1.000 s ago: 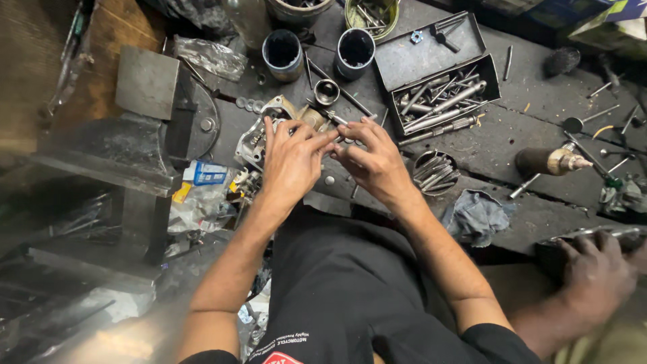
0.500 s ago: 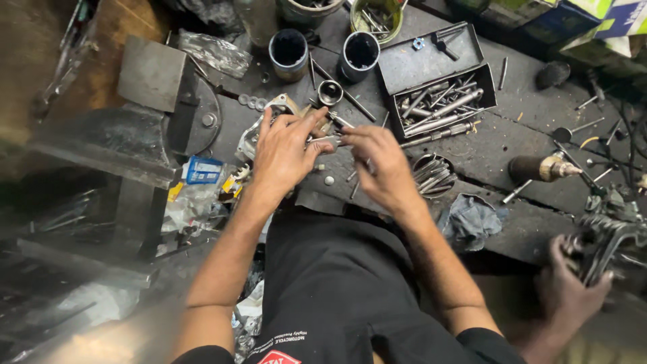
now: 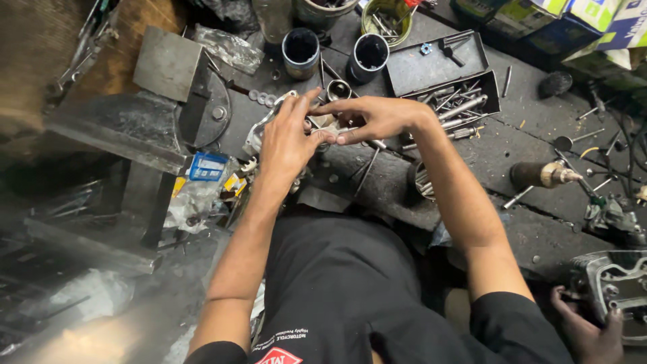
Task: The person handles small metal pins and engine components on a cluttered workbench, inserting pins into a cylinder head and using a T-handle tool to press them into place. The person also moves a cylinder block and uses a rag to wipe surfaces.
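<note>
A small metal part, grey and mostly hidden, sits between the fingertips of both hands, just above the dark, greasy workbench. The left hand has its fingers half curled and spread, the thumb and forefinger closing on the part from the left, while the right hand reaches across from the right with its forefinger pointing at the left fingertips and its thumb pressed under the part; how firmly either hand grips it cannot be told. Just beyond the fingertips stands a small shiny metal cup, and past that two dark cylindrical sleeves, upright and side by side. To the right of the right hand's knuckles lies an open black metal tray with loose bolts and pins in its nearer compartment. Left of the left hand stands a heavy grey bench vise, with a small blue box near its base. Well off to the right a wooden-handled tool lies on the bench, and at the lower right corner another person's hand holds a grey engine casting.
</note>
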